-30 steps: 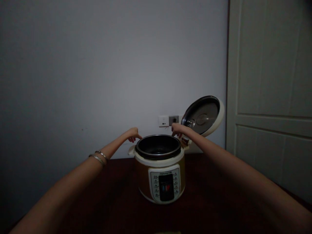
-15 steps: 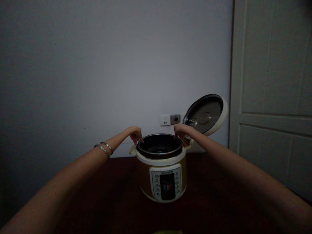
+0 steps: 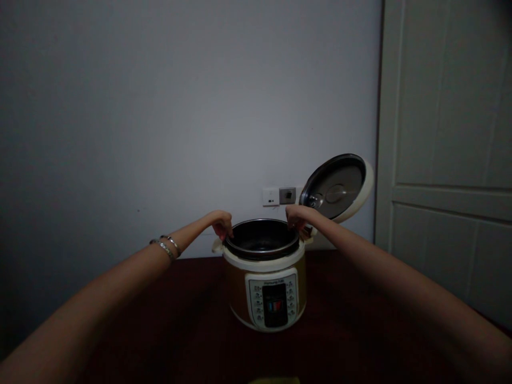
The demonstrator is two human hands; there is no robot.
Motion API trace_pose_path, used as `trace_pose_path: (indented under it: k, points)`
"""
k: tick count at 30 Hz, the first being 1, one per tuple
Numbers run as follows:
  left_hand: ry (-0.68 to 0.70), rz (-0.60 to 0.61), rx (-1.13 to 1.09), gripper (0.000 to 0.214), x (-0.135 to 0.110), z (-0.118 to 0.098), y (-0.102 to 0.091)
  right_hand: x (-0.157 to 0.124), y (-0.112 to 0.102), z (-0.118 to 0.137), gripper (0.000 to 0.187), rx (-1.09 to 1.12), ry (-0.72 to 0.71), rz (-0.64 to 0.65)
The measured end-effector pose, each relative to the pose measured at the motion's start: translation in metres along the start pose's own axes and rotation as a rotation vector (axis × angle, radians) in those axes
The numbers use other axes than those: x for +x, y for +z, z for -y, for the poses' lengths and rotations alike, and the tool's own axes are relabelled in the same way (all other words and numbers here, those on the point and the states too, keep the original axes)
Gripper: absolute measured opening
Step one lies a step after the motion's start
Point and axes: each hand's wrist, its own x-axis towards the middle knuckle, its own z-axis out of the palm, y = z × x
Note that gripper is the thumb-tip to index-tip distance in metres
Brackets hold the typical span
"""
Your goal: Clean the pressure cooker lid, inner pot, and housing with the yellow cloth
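Observation:
A cream and brown electric pressure cooker stands on a dark red table, its control panel facing me. Its lid is swung open to the upper right, the metal underside showing. Inside sits a dark metal inner pot. My left hand curls its fingers over the pot's left rim. My right hand pinches the rim on the right side. Two bracelets circle my left wrist.
A grey wall rises behind the table, with a white socket and a grey switch just above the cooker. A pale panelled door fills the right side. The room is dim.
Both hands have come down from just outside the cooker onto the inner pot's rim and closed on it. The view shifted slightly.

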Motion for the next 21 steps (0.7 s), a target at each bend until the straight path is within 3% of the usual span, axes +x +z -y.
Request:
trace_pose_path:
  k: [7, 21]
  points:
    - [-0.117, 0.136, 0.032, 0.025, 0.008, 0.002, 0.003, 0.000, 0.001, -0.001, 0.012, -0.001, -0.006, 0.001]
    - [-0.150, 0.158, 0.072, 0.028, 0.015, 0.006, 0.000, -0.001, 0.003, -0.002, 0.019, 0.082, -0.062, 0.009]
